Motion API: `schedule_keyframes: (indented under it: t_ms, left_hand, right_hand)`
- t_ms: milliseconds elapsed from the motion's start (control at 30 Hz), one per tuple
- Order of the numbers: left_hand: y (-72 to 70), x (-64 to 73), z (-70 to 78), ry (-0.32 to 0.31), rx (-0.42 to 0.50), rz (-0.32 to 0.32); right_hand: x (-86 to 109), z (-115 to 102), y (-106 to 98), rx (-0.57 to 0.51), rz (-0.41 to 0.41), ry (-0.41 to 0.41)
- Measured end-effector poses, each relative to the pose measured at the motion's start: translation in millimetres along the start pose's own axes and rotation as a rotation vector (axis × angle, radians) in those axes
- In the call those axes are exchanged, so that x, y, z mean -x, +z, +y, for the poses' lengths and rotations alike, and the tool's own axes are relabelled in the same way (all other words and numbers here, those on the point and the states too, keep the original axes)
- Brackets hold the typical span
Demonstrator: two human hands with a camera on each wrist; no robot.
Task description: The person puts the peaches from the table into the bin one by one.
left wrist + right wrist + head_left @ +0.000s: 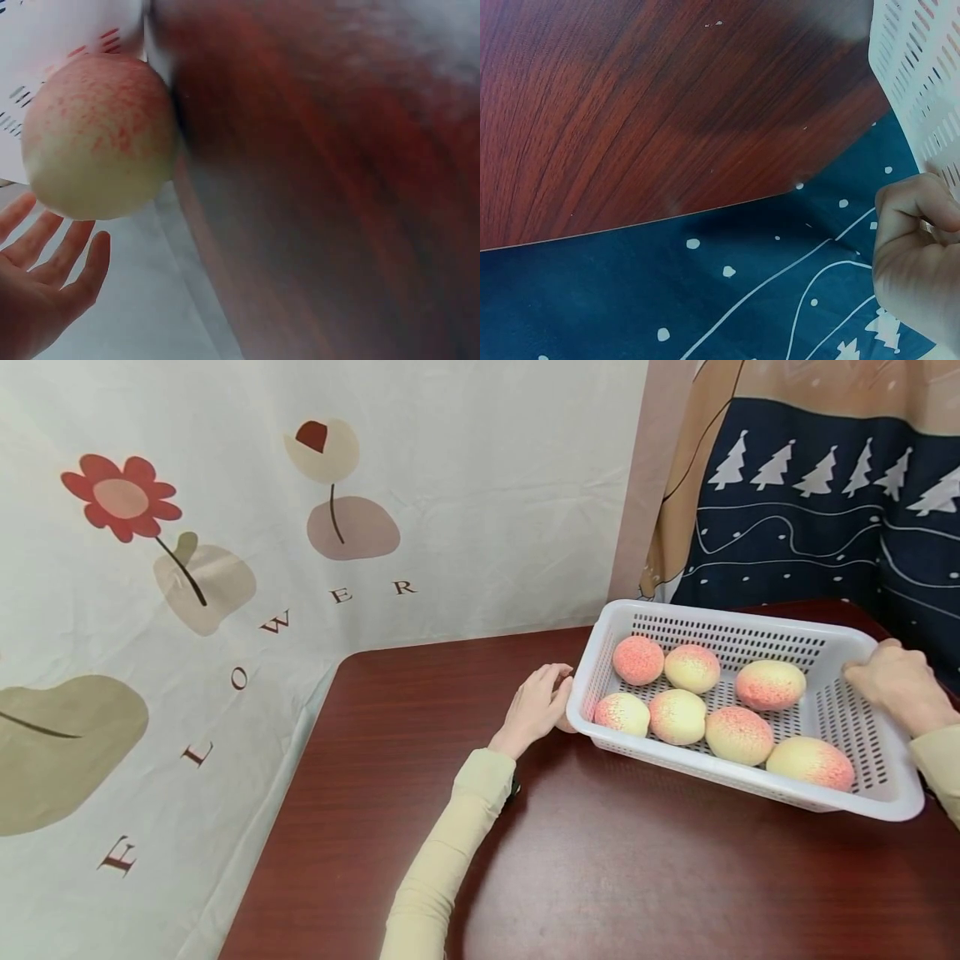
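A white slotted plastic basket (832,647) holds several pink-and-yellow peaches (738,735). Curled round the rim at its right end, my right hand (900,687) grips the basket. In the right wrist view the same hand (919,262) shows bent fingers against the basket wall (930,90). My left hand (531,708) is by the basket's left end. The left wrist view shows another peach (101,139) in front of a slotted white wall, with the left hand's spread fingers (91,270) close by. Whether the fingertips touch that peach, I cannot tell.
The basket is over a dark red-brown wooden table (420,727). A pale curtain (480,485) with printed flowers and letters hangs behind and to the left. At the back right is a navy cloth (787,535) with white trees.
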State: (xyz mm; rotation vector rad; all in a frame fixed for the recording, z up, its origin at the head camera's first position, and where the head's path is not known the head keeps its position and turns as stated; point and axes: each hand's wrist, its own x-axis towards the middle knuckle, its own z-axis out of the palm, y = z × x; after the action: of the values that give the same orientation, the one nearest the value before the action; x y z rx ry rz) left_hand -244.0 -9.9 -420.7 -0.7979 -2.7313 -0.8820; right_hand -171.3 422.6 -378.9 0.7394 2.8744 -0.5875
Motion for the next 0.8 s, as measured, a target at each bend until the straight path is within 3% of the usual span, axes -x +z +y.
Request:
schedule_keyframes:
  t_ms: [200, 367, 800]
  left_hand:
    - [5.9, 0.0, -4.2, -0.02, -0.016, -0.147]
    - [7.8, -2.4, -3.6, -0.009, -0.048, -0.214]
    - [12.6, -16.4, -5.4, -0.01, -0.092, -0.26]
  right_hand:
    - [-0.9, -1, 1, -0.005, -0.001, -0.004]
    - [-1.2, -1, 1, 0.0, -0.005, -0.004]
    - [-1.5, 1, 0, 0.006, 0.001, 0.004]
